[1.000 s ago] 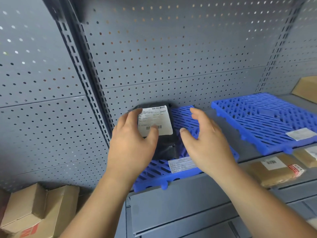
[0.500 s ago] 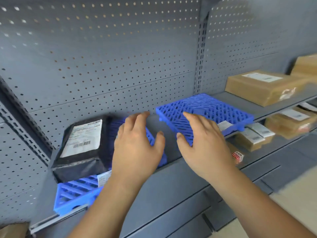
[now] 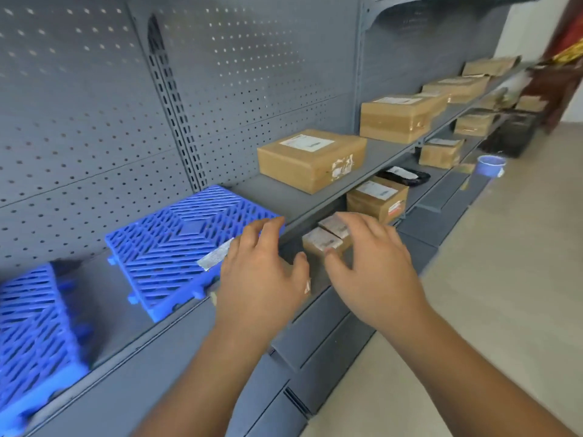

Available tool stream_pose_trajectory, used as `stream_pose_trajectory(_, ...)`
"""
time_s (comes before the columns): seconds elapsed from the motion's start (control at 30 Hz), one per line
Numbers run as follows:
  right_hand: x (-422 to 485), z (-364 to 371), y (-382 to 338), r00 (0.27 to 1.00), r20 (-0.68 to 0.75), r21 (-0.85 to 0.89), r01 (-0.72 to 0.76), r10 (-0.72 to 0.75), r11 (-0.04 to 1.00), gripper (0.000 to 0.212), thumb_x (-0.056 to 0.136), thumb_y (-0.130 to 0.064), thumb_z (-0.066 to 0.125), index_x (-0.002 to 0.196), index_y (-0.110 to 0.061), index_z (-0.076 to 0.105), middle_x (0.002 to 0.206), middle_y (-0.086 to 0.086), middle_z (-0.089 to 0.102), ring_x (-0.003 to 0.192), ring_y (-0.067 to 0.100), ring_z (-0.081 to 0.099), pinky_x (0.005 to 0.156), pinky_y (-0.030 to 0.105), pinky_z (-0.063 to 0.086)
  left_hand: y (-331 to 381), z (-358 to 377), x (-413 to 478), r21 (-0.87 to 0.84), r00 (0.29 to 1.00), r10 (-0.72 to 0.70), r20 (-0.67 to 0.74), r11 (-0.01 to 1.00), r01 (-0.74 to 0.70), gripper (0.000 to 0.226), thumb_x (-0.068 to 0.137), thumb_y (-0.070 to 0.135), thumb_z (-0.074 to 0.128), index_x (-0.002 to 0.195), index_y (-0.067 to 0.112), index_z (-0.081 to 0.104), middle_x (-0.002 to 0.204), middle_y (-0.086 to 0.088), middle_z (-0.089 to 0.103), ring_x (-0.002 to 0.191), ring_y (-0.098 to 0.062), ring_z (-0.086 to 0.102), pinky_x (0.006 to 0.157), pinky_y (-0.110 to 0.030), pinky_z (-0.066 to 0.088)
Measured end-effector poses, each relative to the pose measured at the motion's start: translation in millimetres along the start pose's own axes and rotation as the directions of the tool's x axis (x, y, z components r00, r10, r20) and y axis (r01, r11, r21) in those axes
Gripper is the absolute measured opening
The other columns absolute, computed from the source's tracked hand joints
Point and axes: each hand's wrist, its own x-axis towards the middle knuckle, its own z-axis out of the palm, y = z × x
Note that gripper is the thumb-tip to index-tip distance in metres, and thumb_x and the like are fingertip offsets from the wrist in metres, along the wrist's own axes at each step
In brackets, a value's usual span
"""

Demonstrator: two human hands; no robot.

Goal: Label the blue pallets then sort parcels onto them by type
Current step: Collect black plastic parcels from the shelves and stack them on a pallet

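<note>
Two blue slatted pallets lie on the grey shelf: one point(image 3: 176, 244) in the middle carrying a white label point(image 3: 216, 255) at its front right corner, the other point(image 3: 28, 329) at the far left edge. My left hand point(image 3: 262, 275) hovers open over the first pallet's right corner. My right hand point(image 3: 372, 266) is open beside it, above two small brown parcels point(image 3: 328, 239) on the lower shelf. Brown cardboard parcels point(image 3: 310, 159) point(image 3: 394, 116) sit further right on the same shelf. The black bag parcel is out of view.
More brown boxes point(image 3: 377, 198) and a black bag point(image 3: 402, 176) lie on the lower shelf point(image 3: 441, 190). A perforated grey back panel point(image 3: 94, 121) rises behind. A blue cup point(image 3: 489, 165) and a dark crate point(image 3: 511, 134) stand on the pale floor at the right.
The view has swung right along the shelf. Both hands left the black bag parcel on the left pallet and moved right, past the second pallet; the black parcel dropped out of view.
</note>
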Motion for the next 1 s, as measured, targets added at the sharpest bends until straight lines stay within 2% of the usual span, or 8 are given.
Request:
stream_pose_trajectory(0.2,16.7,-33.4,76.1,0.988,-0.037,-0.086,-0.150,0.147,0.985,0.057,0.094,-0.043,0.055,0.148,-0.028,0.046,0.150,-0.007,0.049,0.137,0.024,0.039,0.110,0.046,0.036,55.0,65.4,31.1,-0.044,0.989,0.099,0.109,0.995,-0.094,0.058,0.091,0.042,0.063,0.146,0.030,0.047,0.146,0.004,0.049,0.133,-0.023,0.045,0.106,-0.047,0.043)
stream_pose_trajectory(0.4,34.7,-39.7,147.6,0.946,-0.042,-0.139,-0.325,0.323,0.935,0.055,0.096,-0.046,0.053,0.149,-0.032,0.042,0.153,-0.010,0.045,0.139,0.021,0.036,0.113,0.042,0.032,93.1,135.8,75.2,-0.122,0.957,0.200,0.211,0.976,-0.178,0.055,0.091,0.040,0.060,0.144,0.030,0.047,0.145,0.005,0.050,0.129,-0.024,0.045,0.101,-0.049,0.046)
stream_pose_trajectory(0.53,68.4,-43.5,192.6,0.917,-0.073,-0.180,-0.398,0.391,0.899,0.057,0.096,-0.046,0.051,0.150,-0.032,0.041,0.154,-0.010,0.044,0.141,0.021,0.035,0.115,0.043,0.031,117.8,189.1,112.8,-0.185,0.922,0.302,0.242,0.947,-0.261,0.053,0.092,0.042,0.061,0.141,0.030,0.047,0.143,0.006,0.051,0.124,-0.021,0.046,0.097,-0.043,0.046)
stream_pose_trajectory(0.67,114.0,-49.8,231.9,0.889,-0.138,-0.218,-0.457,0.437,0.862,0.057,0.095,-0.044,0.052,0.149,-0.030,0.043,0.152,-0.009,0.046,0.140,0.022,0.036,0.113,0.043,0.031,145.5,239.1,161.0,-0.217,0.890,0.370,0.265,0.922,-0.319,0.053,0.091,0.039,0.063,0.141,0.027,0.050,0.140,0.002,0.054,0.125,-0.027,0.048,0.099,-0.049,0.047)
stream_pose_trajectory(0.77,141.4,-52.5,257.8,0.857,-0.183,-0.229,-0.514,0.483,0.826,0.056,0.095,-0.044,0.054,0.148,-0.029,0.044,0.151,-0.009,0.047,0.139,0.023,0.037,0.112,0.042,0.031,168.0,275.0,195.2,-0.225,0.861,0.424,0.281,0.901,-0.370,0.054,0.092,0.039,0.062,0.143,0.023,0.050,0.140,0.000,0.054,0.127,-0.027,0.048,0.101,-0.047,0.046)
stream_pose_trajectory(0.87,159.9,-54.5,285.4,0.823,-0.210,-0.236,-0.566,0.527,0.790,0.055,0.095,-0.043,0.054,0.147,-0.029,0.045,0.151,-0.008,0.047,0.138,0.024,0.038,0.111,0.042,0.031,189.0,310.0,220.8,-0.252,0.815,0.487,0.315,0.870,-0.423,0.057,0.093,0.040,0.061,0.146,0.022,0.048,0.145,-0.001,0.053,0.135,-0.025,0.044,0.107,-0.047,0.043)
stream_pose_trajectory(1.0,175.5,-62.3,325.7,0.768,-0.246,-0.238,-0.639,0.591,0.732,0.055,0.096,-0.043,0.055,0.147,-0.028,0.045,0.151,-0.006,0.048,0.138,0.026,0.038,0.111,0.044,0.031,217.7,350.8,241.4,-0.276,0.751,0.559,0.353,0.829,-0.487,0.057,0.094,0.040,0.062,0.145,0.021,0.049,0.144,-0.002,0.055,0.133,-0.027,0.047,0.103,-0.043,0.043)
